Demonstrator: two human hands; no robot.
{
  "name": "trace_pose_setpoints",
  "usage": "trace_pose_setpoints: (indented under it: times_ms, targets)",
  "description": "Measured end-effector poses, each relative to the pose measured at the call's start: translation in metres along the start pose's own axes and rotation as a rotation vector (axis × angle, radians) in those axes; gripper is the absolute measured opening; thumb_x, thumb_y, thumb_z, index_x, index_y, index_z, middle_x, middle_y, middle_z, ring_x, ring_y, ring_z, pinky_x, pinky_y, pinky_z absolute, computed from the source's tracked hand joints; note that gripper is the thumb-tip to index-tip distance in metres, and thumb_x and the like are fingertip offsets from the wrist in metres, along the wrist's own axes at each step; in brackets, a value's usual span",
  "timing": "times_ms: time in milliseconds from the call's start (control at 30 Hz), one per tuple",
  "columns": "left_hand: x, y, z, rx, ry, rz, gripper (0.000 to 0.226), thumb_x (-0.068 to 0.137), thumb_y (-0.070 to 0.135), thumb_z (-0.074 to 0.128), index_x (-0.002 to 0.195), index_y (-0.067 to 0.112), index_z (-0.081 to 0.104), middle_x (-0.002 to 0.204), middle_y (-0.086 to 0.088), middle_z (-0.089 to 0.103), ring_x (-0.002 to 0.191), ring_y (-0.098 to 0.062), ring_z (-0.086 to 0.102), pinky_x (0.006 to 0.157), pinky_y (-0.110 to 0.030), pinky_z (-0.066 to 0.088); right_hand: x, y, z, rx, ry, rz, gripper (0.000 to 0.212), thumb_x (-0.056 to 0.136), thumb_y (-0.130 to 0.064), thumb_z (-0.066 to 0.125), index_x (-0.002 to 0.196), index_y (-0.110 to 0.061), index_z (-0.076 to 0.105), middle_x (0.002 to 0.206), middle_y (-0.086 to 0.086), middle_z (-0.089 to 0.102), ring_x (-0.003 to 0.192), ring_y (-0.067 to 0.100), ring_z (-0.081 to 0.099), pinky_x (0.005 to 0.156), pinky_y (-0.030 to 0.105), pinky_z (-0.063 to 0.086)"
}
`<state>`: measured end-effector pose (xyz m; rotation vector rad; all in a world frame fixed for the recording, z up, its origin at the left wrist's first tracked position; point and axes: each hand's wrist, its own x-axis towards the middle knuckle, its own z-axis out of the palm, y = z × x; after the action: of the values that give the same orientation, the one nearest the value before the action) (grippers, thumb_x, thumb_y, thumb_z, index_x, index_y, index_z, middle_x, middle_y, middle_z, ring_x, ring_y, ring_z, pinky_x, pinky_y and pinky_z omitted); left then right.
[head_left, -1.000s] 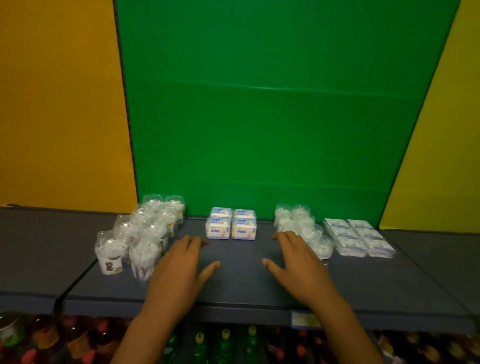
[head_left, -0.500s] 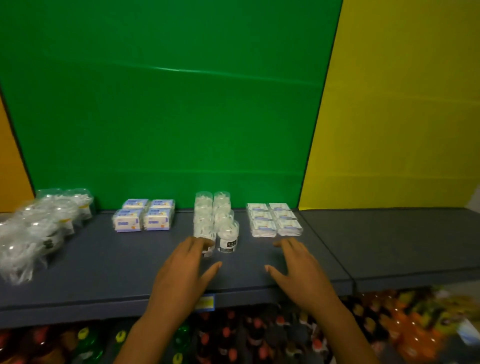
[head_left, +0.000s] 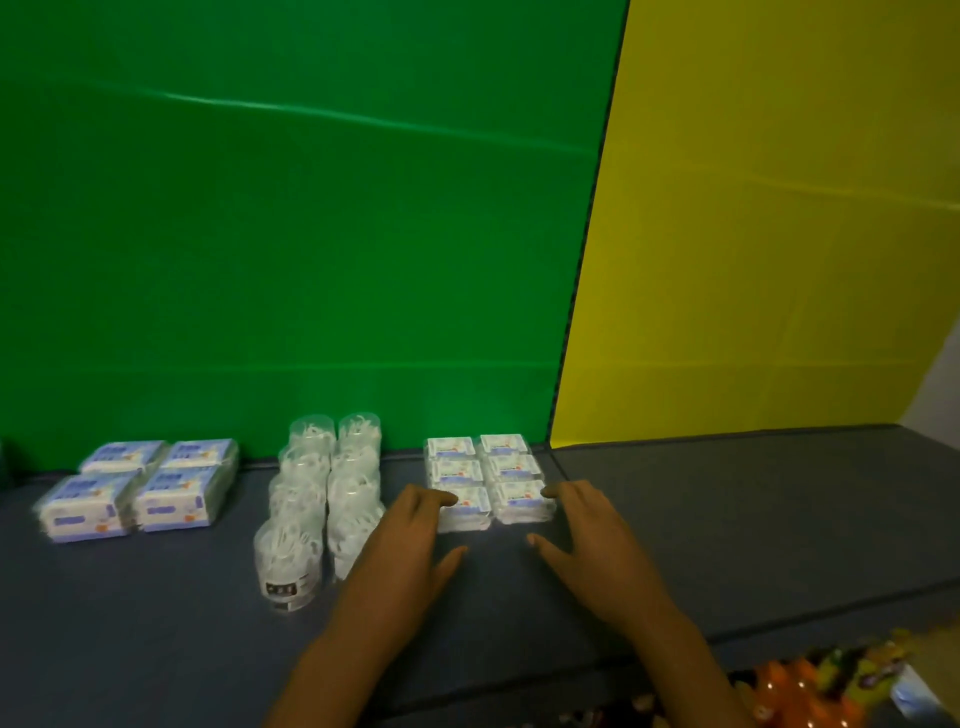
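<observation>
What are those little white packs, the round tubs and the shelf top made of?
The small white packs look wrapped in thin glossy plastic film: light glints off their tops. The round tubs seem clear hard plastic: white contents show through the walls. The shelf top looks matte dark grey, maybe painted metal or laminate; I cannot tell which.

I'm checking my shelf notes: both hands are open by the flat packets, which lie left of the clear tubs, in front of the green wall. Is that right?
No: the head view shows the flat packets right of the clear tubs, not left. The left hand and right hand are open by them, before the green wall.
</observation>
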<state>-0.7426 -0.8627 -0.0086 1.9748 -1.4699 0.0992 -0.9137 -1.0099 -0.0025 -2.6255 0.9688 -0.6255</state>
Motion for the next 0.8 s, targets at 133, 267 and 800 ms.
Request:
trace_pose_setpoints:
  times_ms: [133, 267, 800]
  targets:
    - [0.034, -0.011, 0.028, 0.001, -0.06, -0.048, 0.058, 0.089, 0.036, 0.061, 0.139, 0.022, 0.036, 0.137, 0.004, 0.034, 0.125, -0.011, 0.041, 0.103, -0.017, 0.031, 0.039, 0.022, 0.011, 0.071, -0.037, -0.001, 0.048, 0.088, -0.041, 0.067, 0.13, -0.033, 0.045, 0.13, -0.012, 0.045, 0.12, 0.007, 0.045, 0.094, 0.019, 0.04]
    - [0.052, -0.022, 0.046, 0.049, -0.084, -0.088, 0.067, 0.087, 0.031, 0.063, 0.144, 0.019, 0.029, 0.143, -0.002, 0.029, 0.131, -0.017, 0.033, 0.108, -0.022, 0.029, 0.067, 0.043, 0.023, 0.12, -0.083, -0.012, 0.054, 0.084, -0.041, 0.072, 0.131, -0.03, 0.048, 0.126, -0.013, 0.044, 0.11, 0.0, 0.045, 0.075, 0.005, 0.037]
    - [0.06, -0.015, 0.076, -0.025, 0.052, -0.266, 0.065, 0.082, 0.016, 0.069, 0.138, 0.025, 0.039, 0.133, 0.002, 0.035, 0.113, -0.018, 0.053, 0.102, -0.026, 0.041, 0.102, 0.096, 0.037, 0.183, -0.205, -0.221, 0.052, 0.081, -0.033, 0.077, 0.127, -0.032, 0.052, 0.123, -0.015, 0.034, 0.113, 0.001, 0.043, 0.078, -0.002, 0.035]
